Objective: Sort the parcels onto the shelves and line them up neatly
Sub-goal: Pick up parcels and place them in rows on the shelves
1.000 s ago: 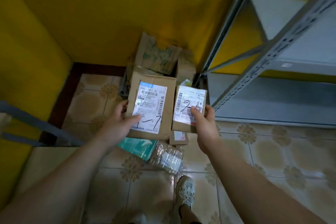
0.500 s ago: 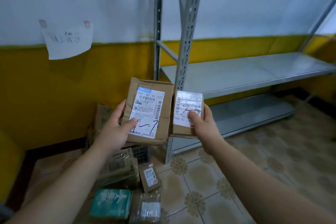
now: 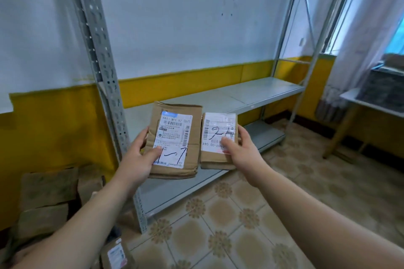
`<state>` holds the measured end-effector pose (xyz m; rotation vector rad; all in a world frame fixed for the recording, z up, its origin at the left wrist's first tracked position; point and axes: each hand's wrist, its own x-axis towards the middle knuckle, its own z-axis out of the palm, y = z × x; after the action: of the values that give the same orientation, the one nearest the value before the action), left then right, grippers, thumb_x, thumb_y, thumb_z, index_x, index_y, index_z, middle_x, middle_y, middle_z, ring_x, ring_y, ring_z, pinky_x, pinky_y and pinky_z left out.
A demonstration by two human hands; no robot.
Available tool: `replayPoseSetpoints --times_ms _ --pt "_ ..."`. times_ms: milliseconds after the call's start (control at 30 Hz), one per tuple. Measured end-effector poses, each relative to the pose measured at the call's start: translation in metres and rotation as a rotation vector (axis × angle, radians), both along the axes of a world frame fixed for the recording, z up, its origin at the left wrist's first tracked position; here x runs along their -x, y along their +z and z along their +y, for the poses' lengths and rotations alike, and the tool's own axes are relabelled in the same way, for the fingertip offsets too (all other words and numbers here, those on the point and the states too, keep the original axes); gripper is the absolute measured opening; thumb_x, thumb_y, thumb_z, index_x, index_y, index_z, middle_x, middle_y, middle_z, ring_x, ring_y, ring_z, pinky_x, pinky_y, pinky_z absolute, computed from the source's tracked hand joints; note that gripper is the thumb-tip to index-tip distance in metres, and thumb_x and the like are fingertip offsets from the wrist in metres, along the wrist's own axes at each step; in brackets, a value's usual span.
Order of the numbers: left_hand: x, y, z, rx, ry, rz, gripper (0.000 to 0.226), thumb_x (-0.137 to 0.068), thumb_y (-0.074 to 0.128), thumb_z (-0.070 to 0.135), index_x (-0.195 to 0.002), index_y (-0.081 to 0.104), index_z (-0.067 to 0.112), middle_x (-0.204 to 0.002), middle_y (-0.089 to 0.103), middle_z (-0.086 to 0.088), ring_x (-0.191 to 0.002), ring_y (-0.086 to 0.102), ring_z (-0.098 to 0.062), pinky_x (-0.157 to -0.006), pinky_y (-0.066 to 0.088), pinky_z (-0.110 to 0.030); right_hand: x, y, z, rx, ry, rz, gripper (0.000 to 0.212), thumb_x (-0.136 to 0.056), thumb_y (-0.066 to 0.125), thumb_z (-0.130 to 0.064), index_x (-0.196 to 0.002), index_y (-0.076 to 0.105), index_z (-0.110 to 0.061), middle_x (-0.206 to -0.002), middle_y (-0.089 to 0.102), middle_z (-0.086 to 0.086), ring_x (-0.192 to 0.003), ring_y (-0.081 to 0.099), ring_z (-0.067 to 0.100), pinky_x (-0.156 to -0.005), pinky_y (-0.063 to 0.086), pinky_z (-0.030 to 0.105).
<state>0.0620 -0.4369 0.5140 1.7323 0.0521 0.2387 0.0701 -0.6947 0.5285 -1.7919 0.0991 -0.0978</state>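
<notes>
Left hand [image 3: 140,159]: it grips the big parcel [image 3: 175,142] by its left edge. The thumb lies on the white label and the fingers curl round the back.
Right hand [image 3: 242,153]: it grips the small parcel [image 3: 218,140] by its right edge, with the thumb pressed on the label.
Big parcel: it is flat and brown, with its label turned up to the person and a number in black pen on it.
Small parcel: it is just beside the big one, between the two hands, and its label also faces up.
Why like this: I think both labels face up, side by side, so the numbers can be read and a shelf picked for each.
Middle shelf [image 3: 251,94]: grey metal, just past both hands.
Lower shelf [image 3: 175,190]: under the hands, near the floor.
Shelf post [image 3: 105,85]: it stands just left of the left hand.
Floor boxes [image 3: 48,192]: more brown boxes sit low down, left of the left hand, by the yellow wall. They have not been put on a shelf yet.
Next, I guess: each hand reaches forward and sets its parcel down straight.
</notes>
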Motion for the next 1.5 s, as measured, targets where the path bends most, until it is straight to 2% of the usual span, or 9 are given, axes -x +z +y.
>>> replayPoseSetpoints --times_ms 67,233,533,700,867,967,1067,1267,1500 --pt "-0.006 0.003 -0.029 0.01 -0.035 -0.003 0.059 -0.093 0.062 0.015 -0.137 0.037 0.047 -0.104 0.061 0.027 -0.084 0.066 0.004 -0.058 0.051 -0.012 -0.002 0.005 -0.031 -0.001 -0.02 -0.015 0.065 -0.094 0.061 -0.039 -0.149 0.027 -0.041 -0.125 0.059 -0.01 -0.088 0.07 0.007 -0.083 0.057 0.034" --pt "-0.027 0.012 -0.076 0.033 -0.11 0.003 0.057 -0.095 0.058 0.012 -0.141 0.04 0.041 -0.118 0.063 0.013 -0.103 0.066 -0.014 -0.079 0.055 -0.031 -0.021 0.009 -0.082 -0.007 -0.041 -0.014 0.063 -0.094 0.06 -0.041 -0.148 0.027 -0.043 -0.119 0.062 -0.012 -0.08 0.072 0.003 -0.074 0.057 0.028" --pt "-0.126 -0.007 -0.116 0.074 -0.119 0.018 0.053 -0.095 0.058 0.011 -0.135 0.044 0.043 -0.116 0.066 0.012 -0.099 0.068 -0.011 -0.076 0.054 -0.028 -0.109 -0.006 -0.131 0.025 -0.039 0.02 0.065 -0.096 0.058 -0.039 -0.151 0.024 -0.038 -0.129 0.062 -0.004 -0.081 0.072 0.004 -0.067 0.057 0.023" --pt "-0.218 -0.026 -0.151 0.122 -0.093 0.061 0.053 -0.096 0.056 0.013 -0.142 0.043 0.037 -0.118 0.065 0.011 -0.098 0.066 -0.006 -0.072 0.051 -0.022 -0.183 -0.007 -0.162 0.09 -0.065 0.055 0.064 -0.096 0.057 -0.04 -0.152 0.025 -0.037 -0.134 0.06 -0.002 -0.088 0.072 0.01 -0.081 0.059 0.035" --pt "-0.29 -0.035 -0.189 0.1 -0.114 0.098 0.049 -0.096 0.057 0.016 -0.135 0.045 0.042 -0.108 0.067 0.019 -0.092 0.068 -0.005 -0.067 0.051 -0.019 -0.245 -0.009 -0.198 0.105 -0.098 0.083 0.064 -0.097 0.057 -0.04 -0.152 0.026 -0.036 -0.125 0.064 -0.005 -0.08 0.073 0.006 -0.071 0.06 0.028" --pt "-0.313 -0.042 -0.203 0.071 -0.107 0.127 0.05 -0.095 0.058 0.015 -0.129 0.046 0.049 -0.099 0.069 0.024 -0.088 0.069 -0.003 -0.064 0.051 -0.016 -0.271 -0.021 -0.213 0.095 -0.096 0.129 0.063 -0.096 0.057 -0.04 -0.151 0.026 -0.036 -0.128 0.062 -0.003 -0.087 0.073 0.011 -0.081 0.06 0.037" --pt "-0.331 -0.05 -0.215 0.049 -0.086 0.152 0.051 -0.094 0.059 0.014 -0.126 0.046 0.05 -0.093 0.068 0.032 -0.082 0.068 0.004 -0.055 0.048 -0.009 -0.301 -0.032 -0.226 0.087 -0.056 0.158 0.064 -0.096 0.059 -0.038 -0.151 0.027 -0.035 -0.129 0.062 -0.003 -0.09 0.072 0.013 -0.084 0.06 0.041" --pt "-0.345 -0.071 -0.236 0.072 0.051 0.221 0.057 -0.094 0.058 0.013 -0.142 0.041 0.039 -0.117 0.062 0.022 -0.1 0.063 -0.003 -0.077 0.049 -0.023 -0.364 -0.046 -0.252 0.14 0.114 0.176 0.061 -0.095 0.058 -0.039 -0.15 0.031 -0.034 -0.125 0.064 -0.007 -0.094 0.07 0.01 -0.087 0.059 0.04" --pt "-0.332 -0.082 -0.261 0.035 0.281 0.281 0.059 -0.094 0.059 0.017 -0.143 0.039 0.041 -0.111 0.06 0.029 -0.089 0.06 0.011 -0.07 0.043 -0.015 -0.418 -0.064 -0.268 0.178 0.329 0.22 0.058 -0.095 0.059 -0.039 -0.147 0.035 -0.032 -0.118 0.067 -0.01 -0.092 0.069 0.007 -0.084 0.058 0.035"
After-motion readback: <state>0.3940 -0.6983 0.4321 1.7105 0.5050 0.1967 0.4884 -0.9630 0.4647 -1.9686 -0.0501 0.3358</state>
